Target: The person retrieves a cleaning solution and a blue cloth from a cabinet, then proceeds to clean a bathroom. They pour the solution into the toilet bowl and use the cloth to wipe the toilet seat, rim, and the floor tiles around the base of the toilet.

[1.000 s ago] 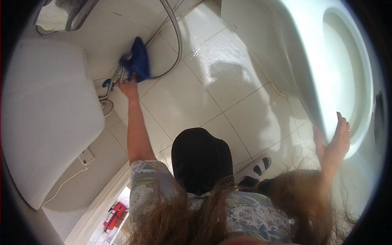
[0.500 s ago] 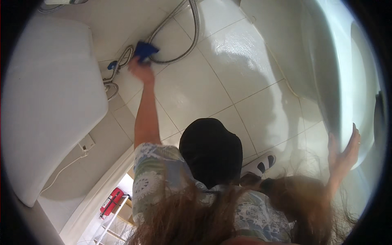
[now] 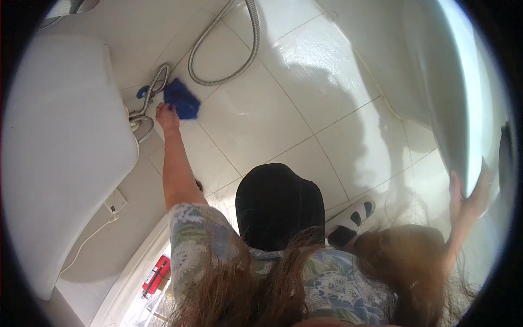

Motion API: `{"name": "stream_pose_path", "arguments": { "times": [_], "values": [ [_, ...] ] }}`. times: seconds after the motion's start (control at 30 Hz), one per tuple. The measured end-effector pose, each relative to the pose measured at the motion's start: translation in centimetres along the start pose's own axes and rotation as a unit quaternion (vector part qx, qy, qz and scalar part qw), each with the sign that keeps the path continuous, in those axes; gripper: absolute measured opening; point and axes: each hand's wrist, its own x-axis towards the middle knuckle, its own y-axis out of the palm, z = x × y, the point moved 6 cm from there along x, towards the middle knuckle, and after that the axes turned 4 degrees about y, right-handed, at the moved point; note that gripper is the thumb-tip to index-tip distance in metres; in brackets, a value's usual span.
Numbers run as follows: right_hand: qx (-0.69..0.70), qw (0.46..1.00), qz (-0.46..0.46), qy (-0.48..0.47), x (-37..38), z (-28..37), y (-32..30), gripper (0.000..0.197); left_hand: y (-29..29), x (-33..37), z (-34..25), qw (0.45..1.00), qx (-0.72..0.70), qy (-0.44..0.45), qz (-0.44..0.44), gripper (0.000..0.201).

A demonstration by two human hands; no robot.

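At ten o'clock, left hand (image 3: 167, 115) pinches a soft-looking blue cloth (image 3: 184, 102) by its handy edge; right hand (image 3: 466, 210) hugs shiny white basin (image 3: 467, 109).

A large, smooth, curved white fixture (image 3: 60, 152) fills the left side; ribbed silver metal hose (image 3: 148, 102) bends beside its edge, near a small blue valve handle (image 3: 142, 92); below, a thin white cable (image 3: 89, 233) runs from a square white wall socket (image 3: 115, 202); a bright red object (image 3: 157, 276) shows beyond a pale door frame (image 3: 126, 283).
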Motion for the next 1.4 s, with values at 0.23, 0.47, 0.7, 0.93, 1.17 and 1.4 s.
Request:
{"name": "stream_pose_path", "arguments": {
  "times": [0.23,0.47,0.7,0.93,1.17,1.4],
  "values": [
    [0.008,1.000,-0.005,-0.003,0.5,-0.1,-0.2,0.056,4.7,-4.4,-3.8,0.856,0.454,0.248,-0.006,0.083],
    [-0.019,0.998,-0.026,-0.059,0.5,0.6,-0.2,0.062,2.2,-4.8,-3.0,0.905,0.400,0.135,-0.047,0.040],
    [0.335,0.942,0.003,0.004,1.1,0.2,-2.0,0.071,9.4,-19.0,-23.1,0.970,-0.035,0.168,0.172,0.026],
    [0.651,0.754,-0.087,-0.025,11.4,2.6,-8.0,0.074,23.2,-43.6,-49.9,0.772,-0.171,0.253,0.557,0.047],
    [0.768,0.626,-0.109,0.076,15.8,-3.3,-6.6,0.026,36.2,-52.8,-50.2,0.651,-0.216,0.022,0.727,0.050],
    [0.689,0.718,-0.063,-0.070,12.6,-4.3,-5.7,0.026,39.3,-55.1,-45.6,0.664,-0.030,0.047,0.745,0.033]
  ]
}}
